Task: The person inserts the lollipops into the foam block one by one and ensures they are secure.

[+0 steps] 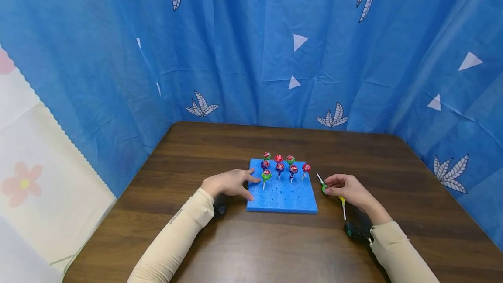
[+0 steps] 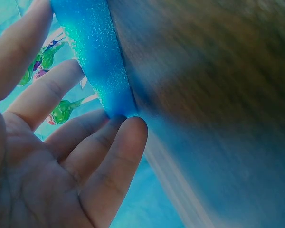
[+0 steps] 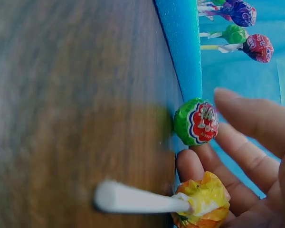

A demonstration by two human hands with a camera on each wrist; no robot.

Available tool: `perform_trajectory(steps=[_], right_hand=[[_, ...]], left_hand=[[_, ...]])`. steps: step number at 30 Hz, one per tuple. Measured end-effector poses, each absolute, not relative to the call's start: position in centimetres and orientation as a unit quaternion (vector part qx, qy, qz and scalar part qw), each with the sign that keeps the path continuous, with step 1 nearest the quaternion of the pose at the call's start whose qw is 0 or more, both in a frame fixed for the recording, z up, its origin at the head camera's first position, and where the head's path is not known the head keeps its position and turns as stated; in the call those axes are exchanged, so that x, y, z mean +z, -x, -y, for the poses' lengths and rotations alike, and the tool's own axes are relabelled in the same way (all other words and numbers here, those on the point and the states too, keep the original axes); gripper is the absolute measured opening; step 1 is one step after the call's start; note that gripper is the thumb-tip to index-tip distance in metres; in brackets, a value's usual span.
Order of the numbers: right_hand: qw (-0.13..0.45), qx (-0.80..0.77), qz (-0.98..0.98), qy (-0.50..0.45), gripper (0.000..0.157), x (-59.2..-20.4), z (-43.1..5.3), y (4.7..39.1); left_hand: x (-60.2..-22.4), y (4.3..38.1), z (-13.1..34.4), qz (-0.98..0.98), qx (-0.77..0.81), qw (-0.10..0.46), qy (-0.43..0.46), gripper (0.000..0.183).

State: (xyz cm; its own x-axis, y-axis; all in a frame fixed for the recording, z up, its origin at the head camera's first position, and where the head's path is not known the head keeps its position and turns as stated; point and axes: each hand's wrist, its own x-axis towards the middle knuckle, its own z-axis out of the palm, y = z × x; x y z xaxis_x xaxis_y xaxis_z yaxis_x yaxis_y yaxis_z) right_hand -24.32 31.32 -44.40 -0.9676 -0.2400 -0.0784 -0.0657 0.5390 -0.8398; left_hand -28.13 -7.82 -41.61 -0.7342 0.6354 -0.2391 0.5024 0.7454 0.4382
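Observation:
On the table, a blue foam board (image 1: 292, 200) carries several upright lollipops, among them a green one (image 1: 266, 174) near its left side. My left hand (image 1: 232, 182) rests at the board's left edge with its fingers spread; in the left wrist view the fingertips touch the foam (image 2: 97, 52). To the right of the board, my right hand (image 1: 346, 189) has thumb and fingers around the head of a green and red lollipop (image 3: 197, 122), in what looks like a light pinch. That lollipop's stick points away, toward the back. A yellow lollipop (image 3: 204, 202) lies just under the same hand.
The board shows rows of small holes toward its front. Dark wood table (image 1: 275, 248) surrounds it, and a blue curtain (image 1: 243, 56) hangs behind. Dark wrist devices (image 1: 355, 232) sit under both wrists.

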Motion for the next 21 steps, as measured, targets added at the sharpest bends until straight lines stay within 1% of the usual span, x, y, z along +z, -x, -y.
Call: perform_trajectory(steps=[4,11,21], right_hand=[[0.095,-0.468,-0.874,0.088,0.038,-44.5,-31.33,24.38],[0.096,-0.449,-0.885,0.077,0.03,-44.24,-31.09,24.18],[0.089,-0.448,-0.887,0.074,0.029,-44.23,-31.12,24.05]], left_hand=[[-41.52,28.18,7.76,-0.915,0.177,0.192,-0.309,0.062],[-41.5,28.18,7.78,-0.915,0.176,0.193,-0.308,0.062],[-41.39,28.2,7.88,-0.914,0.181,0.195,-0.307,0.062]])
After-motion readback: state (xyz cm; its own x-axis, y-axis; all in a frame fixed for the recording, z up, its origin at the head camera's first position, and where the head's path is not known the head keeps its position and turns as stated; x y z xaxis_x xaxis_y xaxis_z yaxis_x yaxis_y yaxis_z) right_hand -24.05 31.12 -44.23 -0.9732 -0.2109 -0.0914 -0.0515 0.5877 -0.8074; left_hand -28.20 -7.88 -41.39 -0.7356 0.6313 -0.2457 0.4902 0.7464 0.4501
